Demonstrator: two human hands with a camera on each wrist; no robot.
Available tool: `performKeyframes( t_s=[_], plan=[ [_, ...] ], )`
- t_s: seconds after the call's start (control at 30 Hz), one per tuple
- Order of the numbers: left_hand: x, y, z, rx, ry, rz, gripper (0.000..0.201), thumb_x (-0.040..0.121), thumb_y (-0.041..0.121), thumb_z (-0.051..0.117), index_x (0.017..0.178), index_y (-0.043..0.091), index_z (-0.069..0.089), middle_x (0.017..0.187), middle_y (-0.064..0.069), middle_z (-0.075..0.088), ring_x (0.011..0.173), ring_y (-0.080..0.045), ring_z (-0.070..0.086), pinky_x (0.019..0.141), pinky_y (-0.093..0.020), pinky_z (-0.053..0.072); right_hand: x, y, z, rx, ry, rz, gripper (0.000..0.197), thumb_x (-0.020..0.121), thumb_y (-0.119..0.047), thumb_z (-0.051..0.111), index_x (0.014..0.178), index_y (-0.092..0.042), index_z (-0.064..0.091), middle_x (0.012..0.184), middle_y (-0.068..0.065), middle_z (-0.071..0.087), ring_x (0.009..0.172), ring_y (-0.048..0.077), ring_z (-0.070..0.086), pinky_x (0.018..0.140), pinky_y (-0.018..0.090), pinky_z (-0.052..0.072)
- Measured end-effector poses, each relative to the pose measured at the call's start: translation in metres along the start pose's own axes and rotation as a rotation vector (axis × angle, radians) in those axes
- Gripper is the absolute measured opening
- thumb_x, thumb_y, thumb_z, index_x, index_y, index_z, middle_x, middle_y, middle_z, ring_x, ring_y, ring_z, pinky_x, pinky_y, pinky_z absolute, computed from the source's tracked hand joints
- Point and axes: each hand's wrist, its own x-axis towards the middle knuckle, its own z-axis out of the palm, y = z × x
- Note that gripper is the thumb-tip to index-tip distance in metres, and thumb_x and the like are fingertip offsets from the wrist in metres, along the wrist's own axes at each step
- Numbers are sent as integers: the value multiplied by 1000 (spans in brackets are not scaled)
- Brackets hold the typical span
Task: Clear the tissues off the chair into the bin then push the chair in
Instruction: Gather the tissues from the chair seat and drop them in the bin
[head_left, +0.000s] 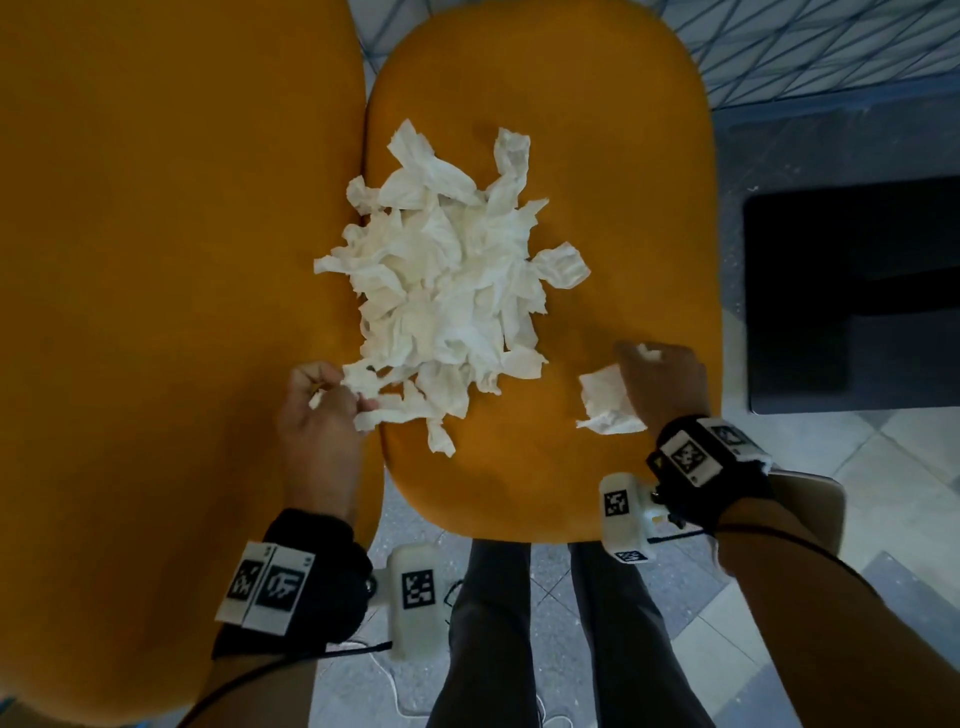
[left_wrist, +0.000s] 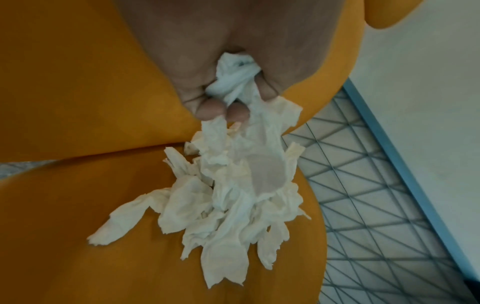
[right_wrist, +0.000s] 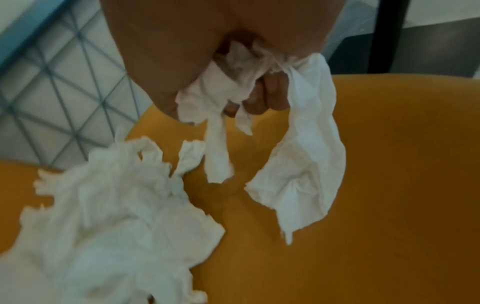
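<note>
Second orange seat (head_left: 156, 260) touching chair (head_left: 623, 156), beside tissues (head_left: 447, 280).

No readable text; only coded square markers (head_left: 418, 590) on wristbands.

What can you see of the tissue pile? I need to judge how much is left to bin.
The tissue pile is a loose heap of crumpled white paper pieces in the middle of the orange chair seat. The left hand grips strands at its near edge. The right hand holds separate pieces, apart from the pile.
</note>
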Motion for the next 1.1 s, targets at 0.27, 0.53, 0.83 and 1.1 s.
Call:
performKeyframes(
  t_s=[0.27,0.53,0.83,1.1],
  plan=[
    [-6,-35,12,-64,52,-194,19,86,18,51,67,18,51,69,1,51,67,-14,52,77,-39,48,6,24,-13,280,61,-21,22,67,-3,48,55,-18,37,51,-5,38,47,10,35,53,26,31],
    [-4,-63,52,140,-62,-298,10,84,21,67,93,23,61,96,-4,69,75,-18,65,59,-30,52,13,34,4,321,-5,-75,27,74,-9,45,74,-34,56,84,5,59,77,26,55,67,35,43],
    [0,-97,62,443,-166,-313,13,91,38,61,91,26,57,100,-6,68,92,-30,66,86,-49,56,5,74,24,-478,-179,-239,50,81,-33,67,126,-23,49,134,9,40,115,35,48,94,45,45],
    [-29,-72,33,201,-57,-167,11,87,26,64,79,20,63,85,-5,71,79,-25,67,70,-39,57,16,48,0,-262,-71,-35,27,90,-12,55,113,2,61,123,19,61,111,36,58,82,32,41]
  ],
)
